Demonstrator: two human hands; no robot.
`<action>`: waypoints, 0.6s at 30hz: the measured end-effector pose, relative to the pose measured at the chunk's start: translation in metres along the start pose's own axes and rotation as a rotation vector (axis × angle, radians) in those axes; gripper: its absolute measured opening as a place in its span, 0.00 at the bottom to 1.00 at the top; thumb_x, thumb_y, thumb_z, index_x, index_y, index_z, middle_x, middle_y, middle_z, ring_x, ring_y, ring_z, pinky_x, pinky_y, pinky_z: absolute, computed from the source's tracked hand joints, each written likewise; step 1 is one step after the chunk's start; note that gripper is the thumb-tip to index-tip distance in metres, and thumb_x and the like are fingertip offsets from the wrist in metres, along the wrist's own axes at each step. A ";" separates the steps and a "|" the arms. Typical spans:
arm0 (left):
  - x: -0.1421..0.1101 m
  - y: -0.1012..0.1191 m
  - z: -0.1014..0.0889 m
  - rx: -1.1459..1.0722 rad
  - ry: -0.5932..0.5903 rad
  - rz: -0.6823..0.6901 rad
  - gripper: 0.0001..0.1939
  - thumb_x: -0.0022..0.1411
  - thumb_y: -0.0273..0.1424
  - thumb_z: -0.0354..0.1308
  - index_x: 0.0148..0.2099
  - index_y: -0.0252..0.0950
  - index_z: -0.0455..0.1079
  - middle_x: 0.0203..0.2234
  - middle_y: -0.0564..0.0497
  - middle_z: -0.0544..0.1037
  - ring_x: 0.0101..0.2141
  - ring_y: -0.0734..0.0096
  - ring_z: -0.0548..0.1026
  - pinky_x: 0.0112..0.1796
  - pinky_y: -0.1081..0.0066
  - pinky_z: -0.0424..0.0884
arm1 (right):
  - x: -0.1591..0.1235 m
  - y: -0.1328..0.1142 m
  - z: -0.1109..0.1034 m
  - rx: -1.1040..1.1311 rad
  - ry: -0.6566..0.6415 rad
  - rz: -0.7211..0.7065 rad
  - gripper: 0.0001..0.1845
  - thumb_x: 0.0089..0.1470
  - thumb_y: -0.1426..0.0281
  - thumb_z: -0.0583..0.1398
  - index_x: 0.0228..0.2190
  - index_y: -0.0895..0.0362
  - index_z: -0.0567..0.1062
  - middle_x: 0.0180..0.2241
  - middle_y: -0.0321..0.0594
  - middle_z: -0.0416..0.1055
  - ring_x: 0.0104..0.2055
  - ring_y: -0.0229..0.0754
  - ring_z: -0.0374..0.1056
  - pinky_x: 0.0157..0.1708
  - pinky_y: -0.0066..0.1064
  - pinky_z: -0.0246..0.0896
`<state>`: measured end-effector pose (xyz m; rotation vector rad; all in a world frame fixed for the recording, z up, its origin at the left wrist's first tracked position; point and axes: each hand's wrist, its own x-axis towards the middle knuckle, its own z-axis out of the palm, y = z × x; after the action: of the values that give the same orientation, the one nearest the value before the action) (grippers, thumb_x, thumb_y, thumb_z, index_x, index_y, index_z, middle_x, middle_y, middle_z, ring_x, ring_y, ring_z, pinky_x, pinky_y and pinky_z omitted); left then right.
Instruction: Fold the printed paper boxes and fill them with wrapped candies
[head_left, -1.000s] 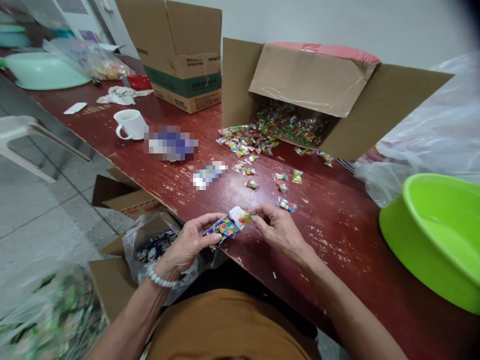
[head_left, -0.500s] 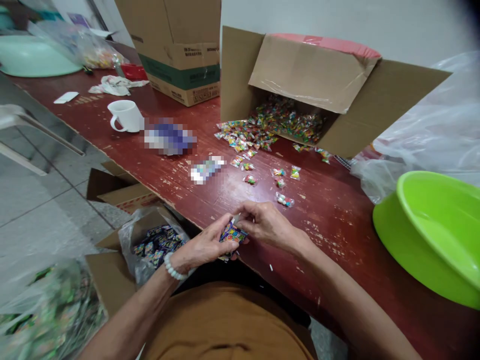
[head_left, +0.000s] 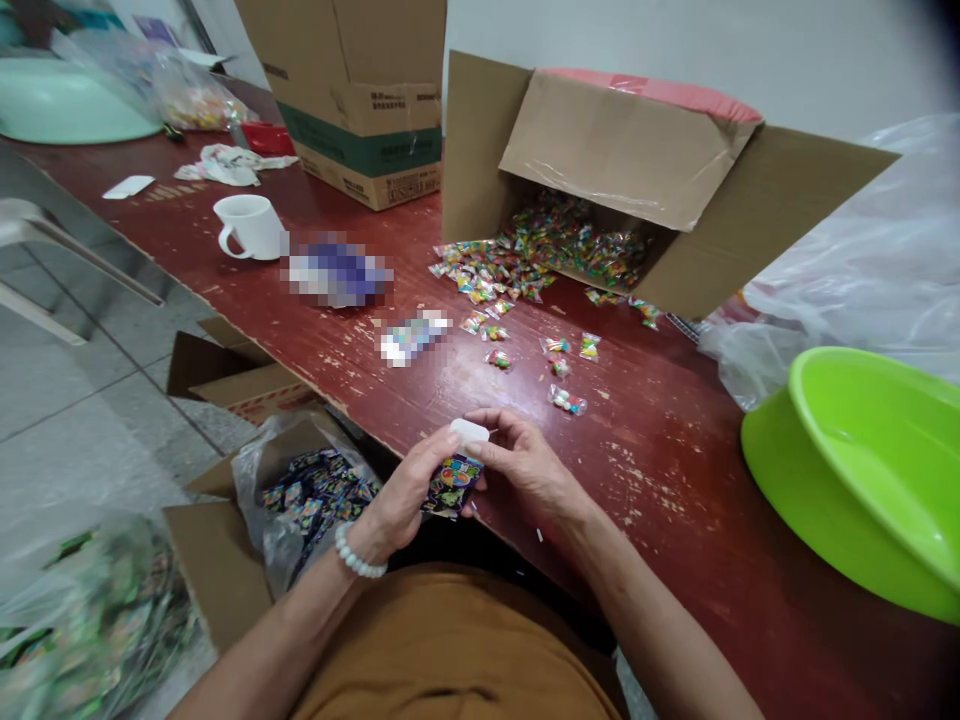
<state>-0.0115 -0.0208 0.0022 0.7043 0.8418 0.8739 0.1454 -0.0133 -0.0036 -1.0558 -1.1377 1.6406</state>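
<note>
Both hands meet at the near edge of the dark red table (head_left: 675, 470) around one small colourful printed packet (head_left: 452, 482) with a white top flap. My left hand (head_left: 409, 495), with a white bead bracelet at the wrist, grips the packet from the left. My right hand (head_left: 525, 465) pinches the white flap from the right. Small clear candy sachets (head_left: 568, 402) lie loose on the table just beyond my hands. Many more spill from a tipped cardboard box (head_left: 637, 170).
A lime green basin (head_left: 862, 470) sits at the right, clear plastic sheeting (head_left: 862, 280) behind it. A white mug (head_left: 244, 226), a second cardboard box (head_left: 360, 90) and a pale green basin (head_left: 67, 105) stand further back. Below the table edge a lined box (head_left: 300, 500) holds finished packets.
The packet was held out flat with a sachet at its open end; now both hands have drawn closer to my body and the packet stands upright with its flap pinched.
</note>
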 end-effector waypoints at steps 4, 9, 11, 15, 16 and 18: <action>0.000 0.000 0.001 -0.064 0.015 -0.014 0.21 0.59 0.47 0.63 0.44 0.34 0.74 0.24 0.50 0.79 0.19 0.70 0.75 0.20 0.72 0.73 | -0.004 0.000 0.007 -0.355 0.176 -0.348 0.10 0.58 0.60 0.62 0.34 0.53 0.79 0.32 0.39 0.75 0.26 0.37 0.69 0.31 0.31 0.67; 0.000 0.009 -0.003 -0.225 -0.090 -0.171 0.29 0.64 0.54 0.52 0.55 0.37 0.70 0.25 0.48 0.79 0.17 0.67 0.76 0.19 0.68 0.74 | -0.007 -0.005 0.001 -0.439 0.039 -0.358 0.11 0.60 0.62 0.60 0.33 0.54 0.80 0.33 0.41 0.77 0.32 0.40 0.72 0.37 0.34 0.69; 0.000 0.010 -0.003 -0.230 -0.079 -0.165 0.30 0.66 0.54 0.48 0.56 0.37 0.70 0.26 0.47 0.79 0.19 0.66 0.77 0.19 0.69 0.74 | -0.005 -0.003 0.002 -0.302 0.042 -0.216 0.10 0.56 0.62 0.64 0.32 0.55 0.79 0.26 0.37 0.75 0.26 0.38 0.69 0.30 0.32 0.68; 0.001 0.007 0.000 -0.226 -0.081 -0.154 0.35 0.65 0.57 0.46 0.59 0.35 0.71 0.27 0.45 0.80 0.18 0.69 0.75 0.19 0.72 0.73 | 0.001 -0.001 0.009 -0.040 0.097 -0.052 0.11 0.47 0.63 0.69 0.27 0.56 0.76 0.19 0.32 0.70 0.18 0.35 0.64 0.18 0.28 0.64; 0.001 0.006 -0.001 -0.221 -0.082 -0.147 0.36 0.64 0.57 0.46 0.59 0.35 0.71 0.27 0.44 0.81 0.17 0.70 0.74 0.19 0.72 0.72 | 0.002 -0.002 0.012 -0.020 0.112 -0.054 0.11 0.47 0.63 0.69 0.25 0.56 0.76 0.19 0.32 0.70 0.17 0.34 0.63 0.17 0.28 0.64; 0.002 0.004 -0.002 -0.198 -0.068 -0.133 0.37 0.63 0.57 0.49 0.60 0.35 0.71 0.27 0.44 0.81 0.18 0.70 0.75 0.19 0.72 0.72 | 0.003 -0.002 0.016 -0.023 0.133 -0.077 0.12 0.48 0.62 0.69 0.24 0.56 0.75 0.19 0.33 0.70 0.16 0.34 0.62 0.16 0.28 0.64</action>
<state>-0.0144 -0.0165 0.0040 0.4967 0.7216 0.7967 0.1298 -0.0142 0.0019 -1.1057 -1.0984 1.4782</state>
